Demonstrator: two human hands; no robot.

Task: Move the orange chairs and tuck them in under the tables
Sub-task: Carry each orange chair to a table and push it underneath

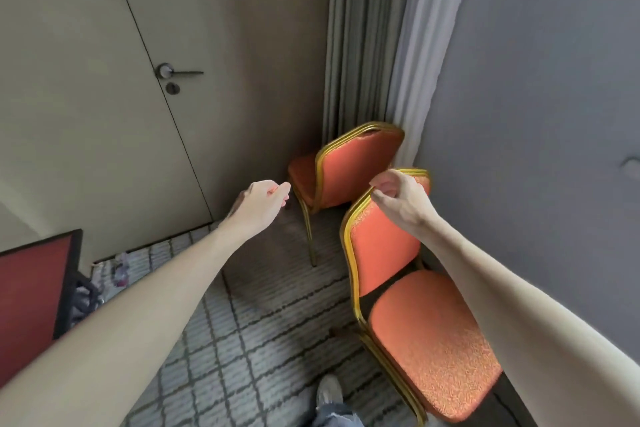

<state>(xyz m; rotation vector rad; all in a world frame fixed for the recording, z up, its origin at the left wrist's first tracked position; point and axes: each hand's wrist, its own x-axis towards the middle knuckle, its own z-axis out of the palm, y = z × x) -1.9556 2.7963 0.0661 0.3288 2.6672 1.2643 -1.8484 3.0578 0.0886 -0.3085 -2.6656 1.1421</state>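
Two orange chairs with gold frames stand in the corner. The near chair (pixel 384 246) is at the right against the grey wall, its seat facing me. The far chair (pixel 356 167) stands behind it by the curtain, with its back turned to me. My right hand (pixel 398 198) hovers at the top rail of the near chair's backrest, fingers curled, and no rail shows inside its hollow. My left hand (pixel 263 201) is in the air to the left of the far chair, its fingers curled and holding nothing.
A red-topped table (pixel 31 288) juts in at the left edge. A closed door with a lever handle (pixel 180 73) fills the far wall, and a grey curtain (pixel 363 46) hangs in the corner. Patterned carpet (pixel 242 340) lies between. My shoe (pixel 329 388) is at the bottom.
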